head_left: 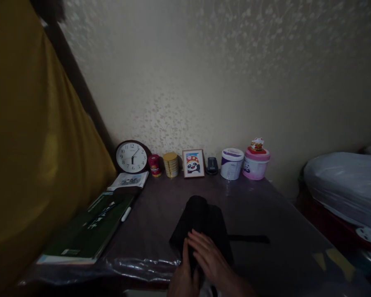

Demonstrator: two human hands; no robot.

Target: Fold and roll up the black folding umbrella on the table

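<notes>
A black cloth item [200,214] lies on the table near its front edge, bunched into a raised fold along its middle. Its exact kind cannot be made out. From its right side a narrow black strap [250,238] stretches flat across the table. My left hand [184,270] is at the item's near end, index finger pointing forward along the cloth and thumb close by, with dark cloth between them. Beside it, my right hand [208,258] rests on the cloth with its fingers stretched out, fingertips close to the left index finger.
Along the wall stand a clock [132,157], a red can [155,166], a yellow-lidded jar [171,165], a framed panda picture [193,163], a small black device [212,166] and two tubs [231,164]. A green book [89,227] and white pen [126,214] lie left, by a yellow curtain [49,144].
</notes>
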